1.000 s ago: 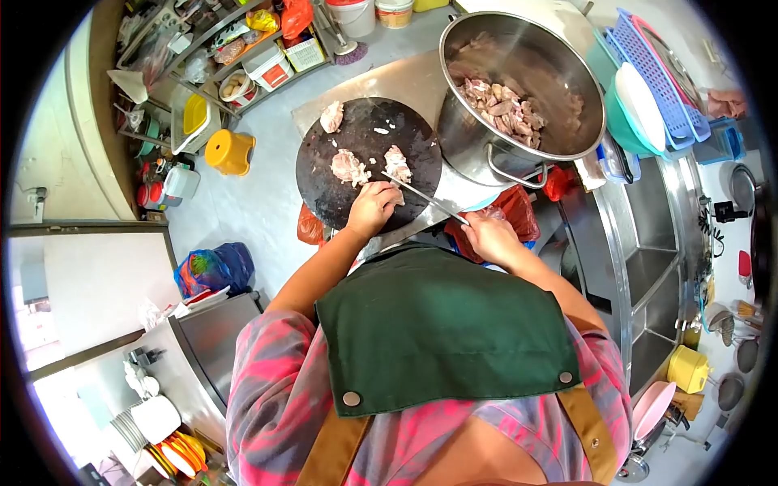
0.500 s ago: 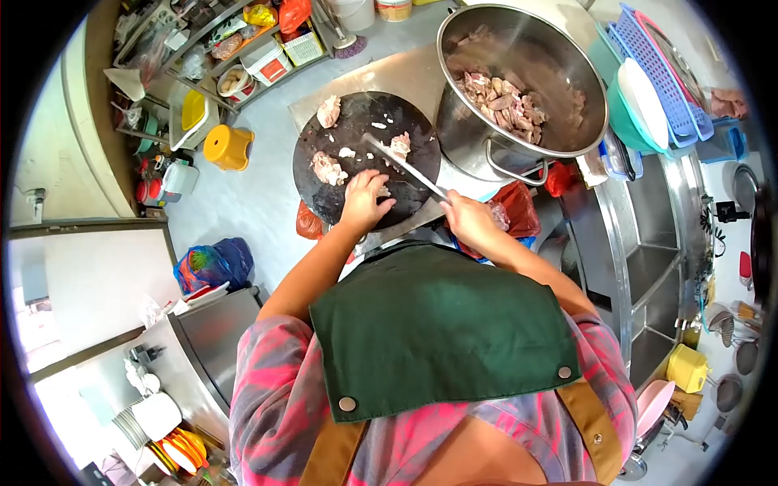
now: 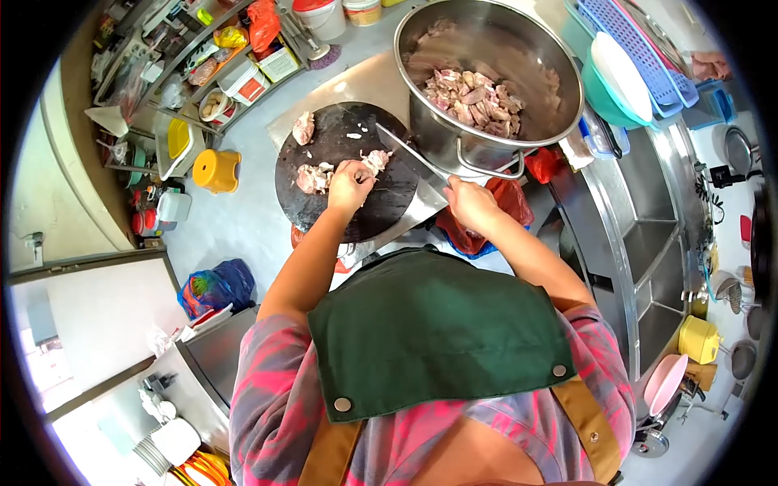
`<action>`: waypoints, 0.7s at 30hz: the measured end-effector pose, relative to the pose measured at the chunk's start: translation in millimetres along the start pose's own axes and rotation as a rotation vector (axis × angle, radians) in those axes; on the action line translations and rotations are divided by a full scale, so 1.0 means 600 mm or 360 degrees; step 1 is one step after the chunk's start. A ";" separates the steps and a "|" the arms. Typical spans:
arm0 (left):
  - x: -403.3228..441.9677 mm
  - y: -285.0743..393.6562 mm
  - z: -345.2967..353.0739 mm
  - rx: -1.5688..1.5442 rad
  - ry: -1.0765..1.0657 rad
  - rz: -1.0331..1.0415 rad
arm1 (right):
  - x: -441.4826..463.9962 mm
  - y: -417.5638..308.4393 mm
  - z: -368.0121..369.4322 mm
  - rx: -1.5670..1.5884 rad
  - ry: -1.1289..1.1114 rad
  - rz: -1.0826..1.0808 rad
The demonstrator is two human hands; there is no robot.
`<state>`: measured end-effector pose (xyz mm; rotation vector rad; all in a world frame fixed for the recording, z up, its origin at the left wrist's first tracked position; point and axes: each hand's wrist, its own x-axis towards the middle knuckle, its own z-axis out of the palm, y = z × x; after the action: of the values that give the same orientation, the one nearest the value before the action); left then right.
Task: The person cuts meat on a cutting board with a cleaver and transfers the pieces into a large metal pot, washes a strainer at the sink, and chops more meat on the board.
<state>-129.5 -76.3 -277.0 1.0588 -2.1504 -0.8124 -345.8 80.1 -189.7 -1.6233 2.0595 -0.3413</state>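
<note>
My left hand (image 3: pixel 350 186) is over the round dark chopping board (image 3: pixel 389 206), its fingers curled against a piece of raw meat (image 3: pixel 376 161). A second raw piece (image 3: pixel 310 179) lies just left of these fingers, and another (image 3: pixel 303 128) sits near the board's far left edge. My right hand (image 3: pixel 472 204) is closed round the handle of a knife (image 3: pixel 413 154). The blade points away and to the left above the board's right side, apart from the meat. Small pale scraps lie on the board. Part of the held meat is hidden by my fingers.
A large steel pot (image 3: pixel 478 142) with cut meat inside stands right of the board. Red plastic bags (image 3: pixel 506 202) are below it. Blue and teal baskets (image 3: pixel 612 93) stand farther right, by a steel sink (image 3: pixel 652 243). A yellow stool (image 3: pixel 216 170) is on the floor at left.
My left hand has moved up the board and curled onto the meat. The knife has swung away to the right of the meat. The whole view has shifted slightly.
</note>
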 end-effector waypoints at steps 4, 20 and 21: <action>0.002 0.010 0.002 0.0097 -0.0006 -0.0158 | -0.014 -0.022 -0.015 0.0067 -0.0074 -0.0025; 0.015 -0.008 -0.003 0.0189 -0.0238 -0.0057 | 0.123 -0.080 0.069 0.0119 -0.0210 0.0079; 0.015 -0.005 -0.007 0.0218 -0.0253 -0.0047 | 0.135 -0.091 0.072 0.0109 -0.0185 0.0059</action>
<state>-129.6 -86.6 -274.6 1.1301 -2.3579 -0.7958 -291.6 -7.4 -218.4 -1.5259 1.9673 -0.2946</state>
